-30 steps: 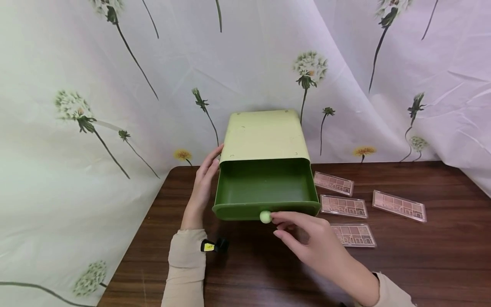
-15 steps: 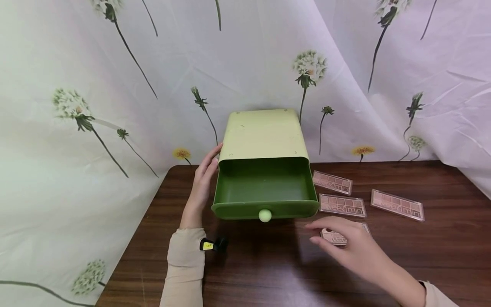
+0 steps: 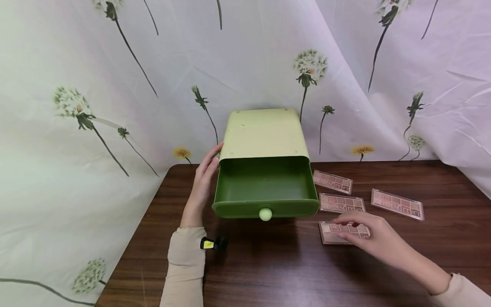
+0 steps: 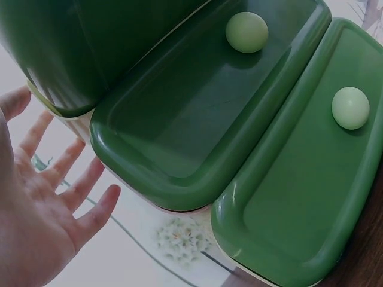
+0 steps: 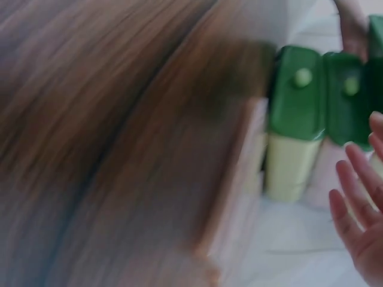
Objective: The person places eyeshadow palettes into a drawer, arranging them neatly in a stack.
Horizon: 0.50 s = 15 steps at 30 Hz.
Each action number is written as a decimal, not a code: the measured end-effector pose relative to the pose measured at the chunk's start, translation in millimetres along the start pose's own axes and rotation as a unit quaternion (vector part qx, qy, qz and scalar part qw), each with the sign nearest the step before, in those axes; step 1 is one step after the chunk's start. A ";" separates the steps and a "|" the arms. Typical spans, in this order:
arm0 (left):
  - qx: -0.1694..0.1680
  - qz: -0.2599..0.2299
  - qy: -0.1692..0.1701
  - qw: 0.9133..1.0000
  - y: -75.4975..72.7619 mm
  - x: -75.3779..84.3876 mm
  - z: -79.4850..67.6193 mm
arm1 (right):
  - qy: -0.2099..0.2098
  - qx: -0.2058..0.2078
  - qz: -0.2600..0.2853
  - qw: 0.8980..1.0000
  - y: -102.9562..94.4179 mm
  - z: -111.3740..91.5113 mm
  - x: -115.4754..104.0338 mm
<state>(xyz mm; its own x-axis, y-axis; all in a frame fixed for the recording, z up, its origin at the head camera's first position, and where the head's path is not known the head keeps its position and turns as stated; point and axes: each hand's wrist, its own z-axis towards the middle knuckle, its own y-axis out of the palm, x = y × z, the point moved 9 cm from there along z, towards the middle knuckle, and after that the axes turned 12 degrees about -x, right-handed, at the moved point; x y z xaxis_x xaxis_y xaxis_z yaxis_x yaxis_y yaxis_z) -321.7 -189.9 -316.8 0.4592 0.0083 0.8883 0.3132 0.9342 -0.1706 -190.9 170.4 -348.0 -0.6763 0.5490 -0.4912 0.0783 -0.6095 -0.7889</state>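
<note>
A drawer cabinet with a pale yellow-green top stands at the back of the table. Its top green drawer is pulled out and shows a bare inside; a round light-green knob sits on the front. My left hand rests against the cabinet's left side, fingers extended in the left wrist view. Over the nearest eyeshadow palette hovers my right hand, thumb and fingers apart around part of it. The blurred right wrist view shows those fingers spread; contact with the palette cannot be told.
Beyond that palette lie a middle palette, a far palette and a right-hand palette. Two lower drawers, the middle drawer and the bottom drawer, are pushed in. A dandelion-print cloth hangs behind the table.
My right hand has let go of the drawer knob and moved right to above the nearest palette. The left hand stays at the cabinet's side, and the drawer remains pulled out.
</note>
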 end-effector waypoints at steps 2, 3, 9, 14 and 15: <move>-0.001 0.001 -0.001 1.000 0.0 -0.2 0.3 | -0.005 -0.008 0.001 1.000 1.2 -2.5 10.6; -0.002 0.002 -0.001 1.000 0.0 -0.2 0.5 | -0.009 -0.013 0.000 1.000 1.9 -3.5 15.5; -0.001 0.004 -0.002 1.000 0.2 0.4 0.8 | -0.039 -0.040 -0.008 0.998 6.1 -8.3 37.0; 0.002 0.004 -0.003 1.000 0.0 0.5 0.1 | -0.046 -0.067 -0.016 0.997 11.3 -9.8 50.2; 0.001 0.003 -0.003 1.000 0.1 0.3 -0.1 | -0.044 -0.074 -0.020 0.996 12.7 -9.9 53.2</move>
<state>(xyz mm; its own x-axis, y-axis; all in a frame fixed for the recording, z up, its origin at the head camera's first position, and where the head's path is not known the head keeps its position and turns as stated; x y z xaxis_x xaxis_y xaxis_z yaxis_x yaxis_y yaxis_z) -321.4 -189.9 -316.6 0.4558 0.0171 0.8899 0.3078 0.9351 -0.1756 -218.6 197.5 -387.8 -0.7415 0.5157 -0.4292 0.1519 -0.4941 -0.8560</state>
